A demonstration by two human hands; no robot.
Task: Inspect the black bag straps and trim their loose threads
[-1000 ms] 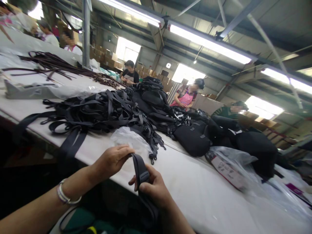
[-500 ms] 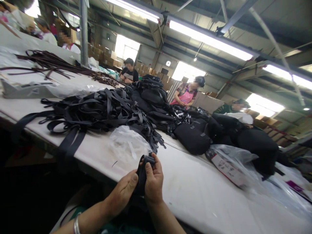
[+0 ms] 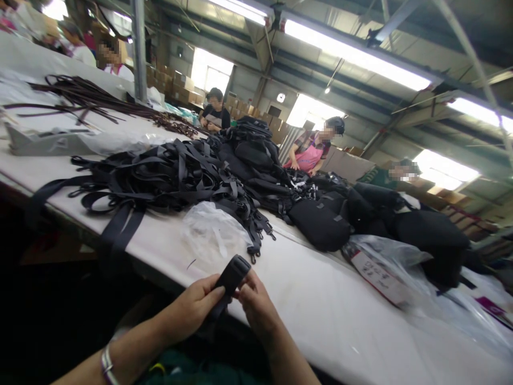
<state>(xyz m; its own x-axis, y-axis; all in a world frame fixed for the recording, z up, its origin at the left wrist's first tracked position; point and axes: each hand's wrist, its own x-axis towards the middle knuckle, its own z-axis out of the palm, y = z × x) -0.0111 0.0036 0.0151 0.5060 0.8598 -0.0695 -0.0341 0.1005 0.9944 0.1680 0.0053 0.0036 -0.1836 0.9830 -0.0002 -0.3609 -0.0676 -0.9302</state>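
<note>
A black webbing strap [image 3: 229, 282] with a buckle-like end piece on top is held up over the near table edge. My left hand [image 3: 196, 302] is closed on its lower part, thumb lying across the front. Against its right side my right hand [image 3: 256, 299] is closed, with the fingertips partly hidden behind the strap; they seem to grip its back. Just beyond my hands lies a crumpled clear plastic bag [image 3: 216, 230]. Behind that is a tangled heap of black straps [image 3: 168, 176] with metal-looking or plastic hooks [image 3: 254, 251] at its right end.
Black bags [image 3: 320, 224] are piled along the right of the white table [image 3: 304, 305]. A labelled plastic package [image 3: 377, 278] lies near them. Dark brown strips [image 3: 88, 99] lie at the far left. A co-worker in a pink apron [image 3: 308, 155] and other people stand around the table.
The strap has tilted to the right and its broad face now shows. My left hand has wrapped further onto it, while my right hand has slid from its top down to its right side.
</note>
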